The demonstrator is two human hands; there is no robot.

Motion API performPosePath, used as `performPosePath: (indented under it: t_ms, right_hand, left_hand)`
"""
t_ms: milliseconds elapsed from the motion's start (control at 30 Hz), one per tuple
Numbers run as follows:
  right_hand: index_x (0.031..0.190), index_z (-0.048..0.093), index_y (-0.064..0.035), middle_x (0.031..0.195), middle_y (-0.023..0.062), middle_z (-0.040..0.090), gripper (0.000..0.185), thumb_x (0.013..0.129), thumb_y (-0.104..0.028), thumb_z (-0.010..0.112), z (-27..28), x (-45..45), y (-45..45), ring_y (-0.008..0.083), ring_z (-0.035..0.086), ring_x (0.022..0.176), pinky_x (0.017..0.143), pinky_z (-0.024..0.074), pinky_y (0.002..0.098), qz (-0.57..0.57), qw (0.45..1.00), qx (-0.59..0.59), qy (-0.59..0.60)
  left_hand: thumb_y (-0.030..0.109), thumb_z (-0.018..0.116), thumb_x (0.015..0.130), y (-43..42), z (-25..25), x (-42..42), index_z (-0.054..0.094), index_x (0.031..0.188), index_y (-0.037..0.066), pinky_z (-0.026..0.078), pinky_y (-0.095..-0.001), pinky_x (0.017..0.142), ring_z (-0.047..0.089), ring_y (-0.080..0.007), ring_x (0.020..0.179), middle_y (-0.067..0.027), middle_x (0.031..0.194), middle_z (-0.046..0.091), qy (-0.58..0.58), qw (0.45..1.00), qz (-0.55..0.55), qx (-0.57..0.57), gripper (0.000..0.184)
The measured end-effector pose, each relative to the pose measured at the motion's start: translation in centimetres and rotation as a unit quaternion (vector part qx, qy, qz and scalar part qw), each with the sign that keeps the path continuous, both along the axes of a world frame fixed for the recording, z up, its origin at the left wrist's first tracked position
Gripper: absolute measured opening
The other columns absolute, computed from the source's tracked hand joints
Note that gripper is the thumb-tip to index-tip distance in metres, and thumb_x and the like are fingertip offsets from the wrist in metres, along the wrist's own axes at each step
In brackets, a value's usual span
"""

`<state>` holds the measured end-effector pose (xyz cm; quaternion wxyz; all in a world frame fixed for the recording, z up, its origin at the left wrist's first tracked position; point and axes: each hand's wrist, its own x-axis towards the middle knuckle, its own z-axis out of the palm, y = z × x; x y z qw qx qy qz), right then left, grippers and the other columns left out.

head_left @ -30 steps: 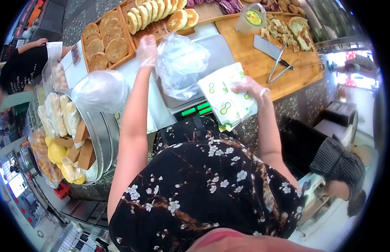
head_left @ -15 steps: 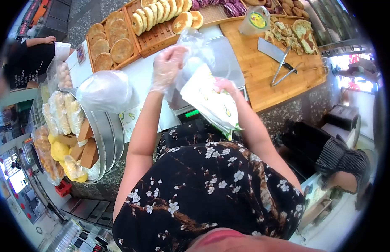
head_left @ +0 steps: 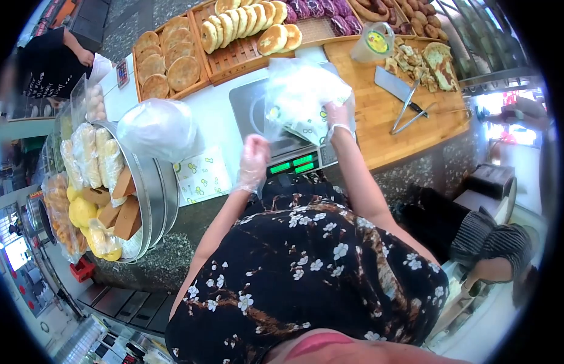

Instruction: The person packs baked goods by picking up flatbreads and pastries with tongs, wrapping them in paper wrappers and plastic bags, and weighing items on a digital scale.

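A clear plastic bag hangs around a white paper bag with a green-yellow print, above the scale with lit green digits. My right hand, in a thin clear glove, grips the paper bag at its right side, partly covered by the plastic. My left hand, also gloved, is closed at the lower left of the plastic bag and seems to pinch its edge; the fingertips are hard to make out. What the paper bag contains is hidden.
Trays of round flatbreads and pale buns line the back. A cutting board bears a cleaver, tongs and cut flatbread. Left stand a metal steamer and a bundle of plastic bags. Other people are at both sides.
The paper bag has moved up and is now inside the plastic bag. My left hand has come down toward me; my right hand has moved slightly up and right. More scale digits show.
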<state>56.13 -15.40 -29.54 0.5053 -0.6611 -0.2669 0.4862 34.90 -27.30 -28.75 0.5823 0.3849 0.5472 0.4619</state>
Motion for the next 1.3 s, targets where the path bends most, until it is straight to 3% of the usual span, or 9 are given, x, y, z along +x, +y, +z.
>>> performPosePath:
  t_ms: [133, 267, 333, 500, 600, 800, 900, 1100, 1300]
  right_hand:
    - [0.118, 0.047, 0.0065, 0.103, 0.0139, 0.061, 0.054, 0.072, -0.010, 0.069, 2.8, 0.9, 0.0, 0.0227, 0.063, 0.084, 0.069, 0.0518, 0.0328, 0.032, 0.984, -0.092, 0.150]
    - [0.126, 0.040, 0.0065, 0.111, 0.0151, 0.058, 0.067, 0.070, -0.011, 0.071, 2.8, 0.0, 0.1, 0.0221, 0.062, 0.091, 0.074, 0.0509, 0.0310, 0.057, 0.998, -0.013, 0.037]
    - [0.127, 0.040, 0.0053, 0.112, 0.0146, 0.058, 0.065, 0.072, -0.010, 0.071, 2.1, 0.2, 0.1, 0.0222, 0.061, 0.091, 0.075, 0.0507, 0.0320, 0.046, 0.998, -0.019, 0.043]
    - [0.128, 0.041, 0.0026, 0.111, 0.0130, 0.059, 0.060, 0.076, -0.011, 0.068, 1.4, 0.8, -0.7, 0.0218, 0.060, 0.096, 0.081, 0.0486, 0.0321, -0.063, 0.991, -0.035, 0.112]
    - [0.128, 0.041, 0.0017, 0.113, 0.0125, 0.058, 0.057, 0.081, -0.015, 0.066, -2.2, -2.4, -0.6, 0.0216, 0.057, 0.100, 0.087, 0.0451, 0.0336, -0.106, 0.962, 0.020, 0.250]
    - [0.113, 0.047, 0.0020, 0.102, 0.0141, 0.056, 0.051, 0.076, -0.024, 0.070, -2.7, -1.3, -1.8, 0.0213, 0.055, 0.096, 0.086, 0.0437, 0.0335, 0.008, 0.981, 0.037, -0.191]
    - [0.106, 0.054, 0.0038, 0.099, 0.0156, 0.059, 0.040, 0.076, -0.018, 0.068, 2.4, 0.9, -3.9, 0.0223, 0.059, 0.087, 0.078, 0.0482, 0.0328, 0.155, 0.978, 0.023, -0.135]
    - [0.128, 0.046, -0.0038, 0.116, 0.0196, 0.054, 0.065, 0.069, -0.012, 0.072, 8.6, -0.8, -2.5, 0.0354, 0.052, 0.108, 0.091, 0.0426, 0.0421, 0.135, 0.733, 0.338, -0.575]
    - [0.098, 0.062, 0.0006, 0.093, 0.0095, 0.063, 0.027, 0.084, -0.023, 0.059, 3.1, 6.5, 1.0, 0.0208, 0.059, 0.086, 0.074, 0.0457, 0.0356, 0.314, 0.930, 0.003, -0.190]
  left_hand:
    - [0.032, 0.068, 0.085, -0.8, 1.4, 2.0, 0.043, 0.102, 0.004, 0.047, -0.0311, 0.067, 0.052, -0.0171, 0.071, -0.0039, 0.084, 0.050, 0.204, 0.972, 0.004, 0.116, 0.041]
    - [0.037, 0.074, 0.077, 3.5, 6.1, 3.3, 0.047, 0.111, 0.001, 0.046, -0.0361, 0.084, 0.058, -0.0272, 0.090, -0.0146, 0.092, 0.058, 0.470, 0.773, 0.140, 0.403, 0.056]
    - [0.018, 0.070, 0.081, 5.1, 2.3, 2.8, 0.044, 0.113, 0.001, 0.047, -0.0354, 0.082, 0.058, -0.0245, 0.087, -0.0133, 0.087, 0.058, 0.293, 0.939, 0.050, 0.175, 0.045]
    - [0.010, 0.057, 0.092, 1.6, 1.4, 2.9, 0.048, 0.097, 0.005, 0.052, -0.0232, 0.062, 0.061, -0.0123, 0.071, -0.0057, 0.087, 0.063, -0.075, 0.997, 0.015, 0.007, 0.011]
    - [0.014, 0.060, 0.091, -0.4, 2.4, 3.0, 0.050, 0.097, 0.004, 0.053, -0.0252, 0.062, 0.061, -0.0127, 0.071, -0.0068, 0.086, 0.064, -0.082, 0.977, -0.093, -0.175, 0.016]
    - [0.020, 0.066, 0.087, -1.5, 2.1, 0.0, 0.061, 0.082, 0.001, 0.043, -0.0239, 0.053, 0.052, -0.0085, 0.062, -0.0003, 0.070, 0.058, 0.039, 0.987, -0.100, -0.119, 0.020]
    - [0.019, 0.064, 0.088, -2.0, 3.2, -0.9, 0.070, 0.092, 0.001, 0.040, -0.0252, 0.055, 0.047, -0.0074, 0.060, -0.0008, 0.065, 0.055, 0.142, 0.988, -0.065, 0.018, 0.019]
    - [0.019, 0.059, 0.090, -1.8, 5.3, -1.1, 0.069, 0.101, 0.002, 0.046, -0.0297, 0.062, 0.057, -0.0110, 0.069, -0.0068, 0.075, 0.065, 0.196, 0.979, 0.015, 0.048, 0.022]
    - [0.019, 0.056, 0.092, -0.6, 7.2, -1.1, 0.067, 0.099, 0.001, 0.044, -0.0230, 0.065, 0.052, -0.0084, 0.071, -0.0011, 0.081, 0.061, 0.056, 0.992, 0.117, 0.006, 0.022]
